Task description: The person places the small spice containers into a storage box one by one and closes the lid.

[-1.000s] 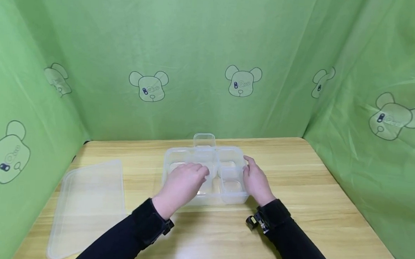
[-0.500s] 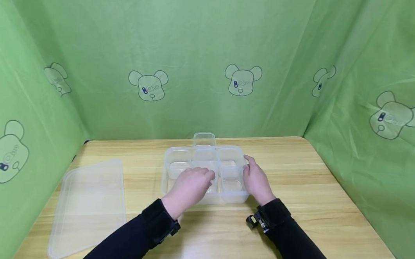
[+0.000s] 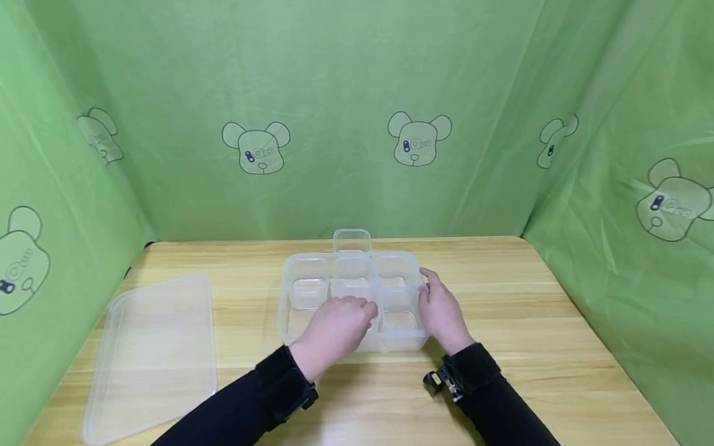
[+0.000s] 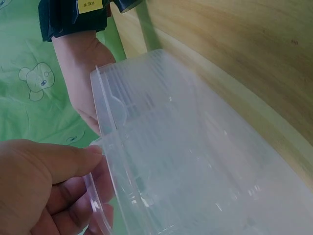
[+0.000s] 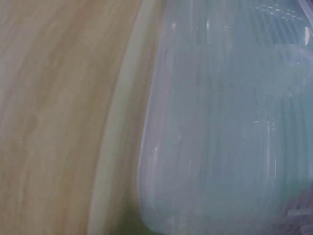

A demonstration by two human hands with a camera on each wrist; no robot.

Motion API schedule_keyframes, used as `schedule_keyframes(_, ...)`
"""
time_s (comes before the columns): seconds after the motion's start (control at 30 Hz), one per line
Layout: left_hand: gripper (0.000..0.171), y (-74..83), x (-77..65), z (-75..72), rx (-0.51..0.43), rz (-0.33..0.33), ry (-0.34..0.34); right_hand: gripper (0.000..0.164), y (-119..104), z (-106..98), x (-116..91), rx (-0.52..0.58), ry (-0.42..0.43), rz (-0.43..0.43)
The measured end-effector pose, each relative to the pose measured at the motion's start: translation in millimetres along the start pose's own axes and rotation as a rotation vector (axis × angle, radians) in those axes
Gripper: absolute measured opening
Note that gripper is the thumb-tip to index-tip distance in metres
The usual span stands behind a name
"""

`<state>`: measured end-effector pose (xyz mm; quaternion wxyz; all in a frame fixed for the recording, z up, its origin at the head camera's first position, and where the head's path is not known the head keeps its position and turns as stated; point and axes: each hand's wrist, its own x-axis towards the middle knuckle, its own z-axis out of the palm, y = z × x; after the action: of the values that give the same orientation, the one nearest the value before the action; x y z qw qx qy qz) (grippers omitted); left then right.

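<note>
A clear box [image 3: 400, 343] is set on the wooden surface [image 3: 359, 418] at the head frame's centre, its long axis running left to right, its open side facing up. At its lower middle, the rim of a small cup [image 4: 95, 200] is pinched by the left hand [image 3: 337, 326]. The box's right end is touched by the right hand [image 3: 442, 312], whose grip cannot be told.

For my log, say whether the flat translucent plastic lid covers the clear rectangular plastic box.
No, the lid lies left of the box.
</note>
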<state>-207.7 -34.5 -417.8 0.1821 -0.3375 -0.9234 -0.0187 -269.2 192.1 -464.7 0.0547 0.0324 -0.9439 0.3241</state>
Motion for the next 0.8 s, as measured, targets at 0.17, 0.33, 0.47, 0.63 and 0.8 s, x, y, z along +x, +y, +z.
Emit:
schedule_keyframes(0.17, 0.010, 1.9, 0.8, 3.4, 0.007, 0.013, 0.001, 0.047, 0.5, 0.2, 0.9, -0.002, 0.002, 0.002)
schedule_keyframes(0.33, 0.009, 3.5, 0.6, 5.8, -0.017, 0.015, -0.016, 0.047, 1.0, 0.7, 0.8, -0.005, 0.004, 0.000)
schedule_keyframes(0.47, 0.007, 3.1, 1.0, 7.9, -0.041, 0.015, -0.022, 0.047, 1.5, 1.1, 1.3, -0.008, 0.008, -0.007)
schedule_keyframes(0.63, 0.005, -0.3, 3.9, 8.5, -0.164, -0.019, -0.088, 0.047, 2.6, 1.7, 2.1, -0.008, 0.009, -0.009)
schedule_keyframes(0.8, 0.006, -2.9, 7.5, 7.0, -0.272, -0.059, -0.174, 0.047, 3.8, 1.8, 2.6, -0.010, 0.004, -0.004)
